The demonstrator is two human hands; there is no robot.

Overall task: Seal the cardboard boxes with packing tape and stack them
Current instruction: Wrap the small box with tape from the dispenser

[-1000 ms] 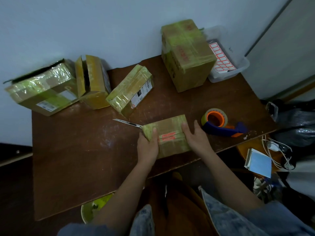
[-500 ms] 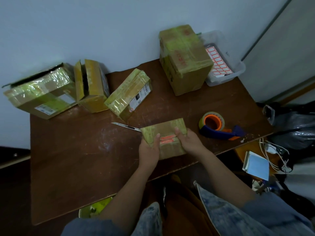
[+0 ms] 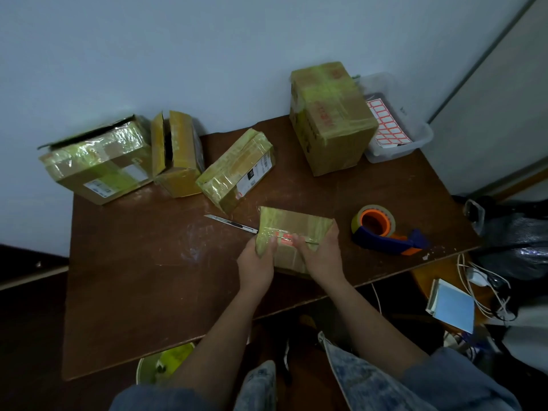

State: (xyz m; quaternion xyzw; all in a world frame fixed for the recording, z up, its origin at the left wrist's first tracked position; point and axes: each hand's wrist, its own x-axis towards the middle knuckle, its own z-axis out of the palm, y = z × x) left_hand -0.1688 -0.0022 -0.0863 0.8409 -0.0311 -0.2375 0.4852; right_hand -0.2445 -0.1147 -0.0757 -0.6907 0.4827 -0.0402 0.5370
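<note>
A small taped cardboard box (image 3: 292, 225) with red print sits near the front edge of the brown table (image 3: 148, 277). My left hand (image 3: 256, 266) grips its left end, thumb on top. My right hand (image 3: 321, 256) holds its right side, fingers curled over the top near the red print. A tape dispenser (image 3: 382, 231) with an orange core and a blue handle lies just right of the box. Against the wall stand a tall taped box (image 3: 329, 120), a slanted labelled box (image 3: 237, 170), an open-flapped box (image 3: 176, 152) and a wide box (image 3: 98, 161).
A utility knife (image 3: 231, 223) lies on the table left of the small box. A clear plastic tub (image 3: 394, 126) with red-bordered labels stands at the back right corner. Cables (image 3: 480, 286) and a blue notepad (image 3: 452, 308) lie off the right edge.
My right hand slid leftward from the box's right end onto its top near the red print. The left hand kept its grip. The camera tilted slightly.
</note>
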